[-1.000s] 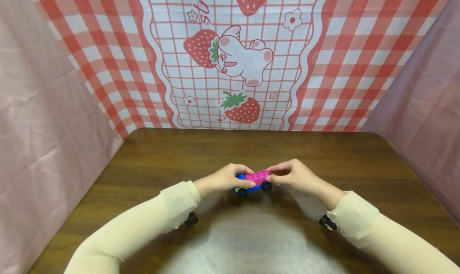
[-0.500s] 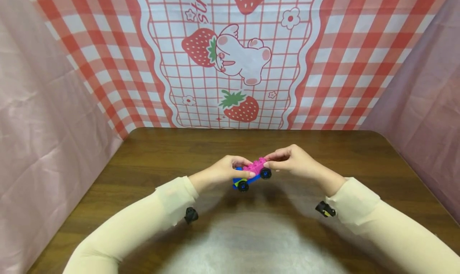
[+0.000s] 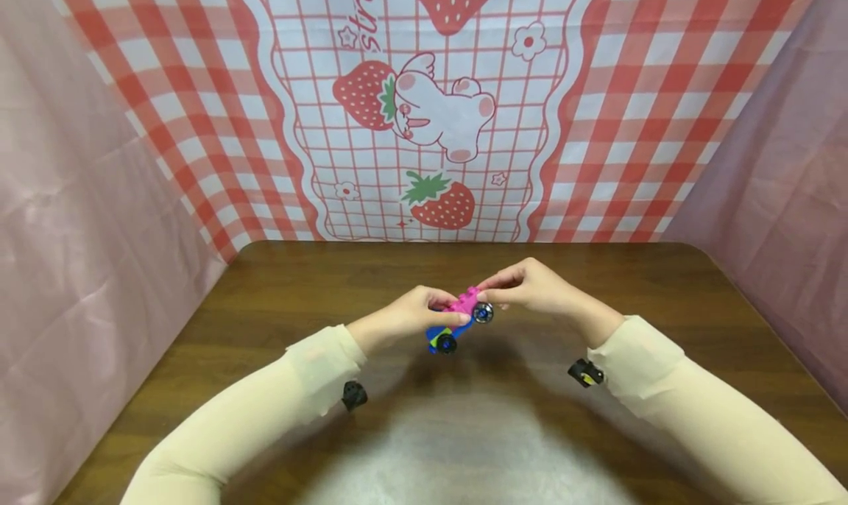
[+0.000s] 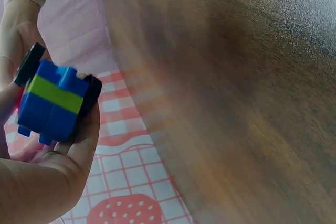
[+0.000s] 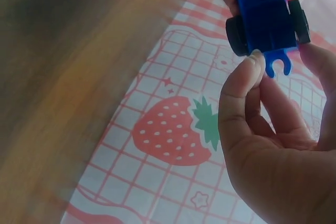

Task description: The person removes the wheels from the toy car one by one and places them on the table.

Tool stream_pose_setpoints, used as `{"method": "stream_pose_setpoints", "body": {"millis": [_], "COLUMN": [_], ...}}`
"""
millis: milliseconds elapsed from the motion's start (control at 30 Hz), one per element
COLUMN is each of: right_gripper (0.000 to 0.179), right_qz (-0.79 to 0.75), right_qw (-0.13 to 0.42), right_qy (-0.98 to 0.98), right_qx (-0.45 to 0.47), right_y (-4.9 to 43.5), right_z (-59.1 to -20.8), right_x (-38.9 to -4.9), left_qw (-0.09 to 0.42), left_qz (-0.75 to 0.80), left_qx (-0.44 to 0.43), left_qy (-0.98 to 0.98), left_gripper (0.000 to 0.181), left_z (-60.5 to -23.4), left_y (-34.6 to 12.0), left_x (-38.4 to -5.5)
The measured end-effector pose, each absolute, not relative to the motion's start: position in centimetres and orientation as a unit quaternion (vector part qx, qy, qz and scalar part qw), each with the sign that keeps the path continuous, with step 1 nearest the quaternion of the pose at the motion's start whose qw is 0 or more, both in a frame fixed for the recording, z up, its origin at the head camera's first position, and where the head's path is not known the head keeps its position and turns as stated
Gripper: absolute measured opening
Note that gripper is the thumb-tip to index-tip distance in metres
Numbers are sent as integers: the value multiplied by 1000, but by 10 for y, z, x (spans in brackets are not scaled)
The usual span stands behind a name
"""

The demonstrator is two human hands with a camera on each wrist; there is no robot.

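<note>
A toy car (image 3: 436,337) made of building bricks is held above the table between both hands. It has a blue base, a lime green stripe and black wheels, with a pink studded brick (image 3: 467,299) on top. My left hand (image 3: 412,316) grips its sides, thumb toward me. At the raised right end, my right hand (image 3: 535,287) pinches the car. The right wrist view shows the blue underside (image 5: 265,11) and a small blue hook (image 5: 279,62) at this end. In the left wrist view, the blue-and-green end (image 4: 52,100) faces the camera.
The brown wooden table (image 3: 318,277) lies below, with a glossy reflection near its front. A strawberry-patterned cloth (image 3: 444,122) hangs behind it, and pink curtains (image 3: 86,196) stand at the sides. Black wrist cameras (image 3: 354,395) hang beneath the sleeves.
Both hands have raised the toy car. Its right end has tipped upward, and my right hand has moved up and slightly left with it. The left hand keeps its grip.
</note>
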State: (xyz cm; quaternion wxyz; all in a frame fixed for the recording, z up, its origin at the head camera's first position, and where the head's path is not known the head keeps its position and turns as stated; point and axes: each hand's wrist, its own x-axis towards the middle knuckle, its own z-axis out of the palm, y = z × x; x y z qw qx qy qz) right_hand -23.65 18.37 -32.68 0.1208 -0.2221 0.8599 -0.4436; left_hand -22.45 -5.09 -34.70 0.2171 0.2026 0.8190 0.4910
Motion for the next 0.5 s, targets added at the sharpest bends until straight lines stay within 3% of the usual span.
{"method": "stream_pose_setpoints", "body": {"millis": [167, 500], "right_gripper": [28, 35], "right_qz": [-464, -549], "right_qw": [127, 128], "right_qy": [847, 803], "right_qx": [-227, -192], "right_y": [181, 178], "right_z": [-325, -321], "right_x": [-237, -236], "left_qw": [221, 177], "left_qz": [480, 482], "left_qx": [228, 234], "left_qy": [818, 825], "left_gripper": [28, 28], "left_z": [-343, -335], "left_y": [-54, -59], "left_x": [-222, -223]}}
